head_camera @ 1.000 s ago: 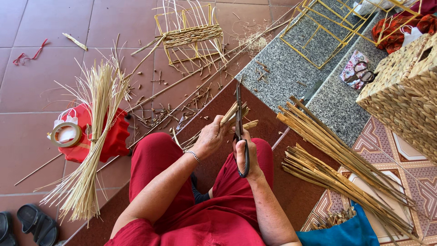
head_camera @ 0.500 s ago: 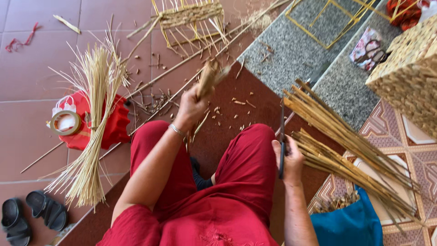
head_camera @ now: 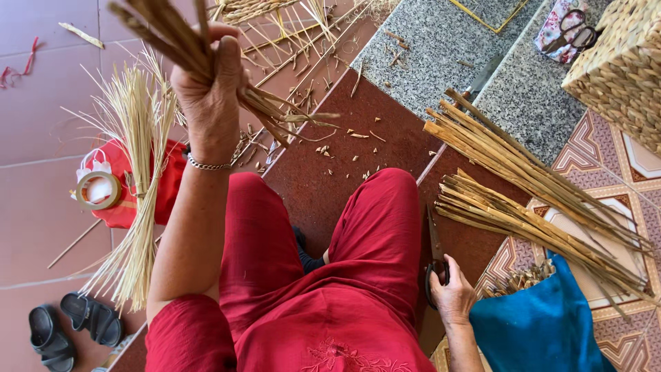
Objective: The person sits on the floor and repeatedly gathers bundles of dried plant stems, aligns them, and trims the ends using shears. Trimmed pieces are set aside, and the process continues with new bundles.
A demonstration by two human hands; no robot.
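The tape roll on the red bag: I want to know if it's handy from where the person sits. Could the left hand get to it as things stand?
Probably, but not right away. The tape roll lies on the person's left, on the red bag, with nothing over it. However, the left hand is raised and full, gripping a bundle of stalks, so it would need emptying first.

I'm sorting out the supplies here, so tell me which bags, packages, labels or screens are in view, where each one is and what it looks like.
Red bag: on the floor tiles at left, crumpled, with white patches; a tape roll lies on it.
Floral pouch: top right on the grey stone, beside the woven basket.
Blue bag: bottom right, soft cloth, sticks poking out.
No screens or signs.
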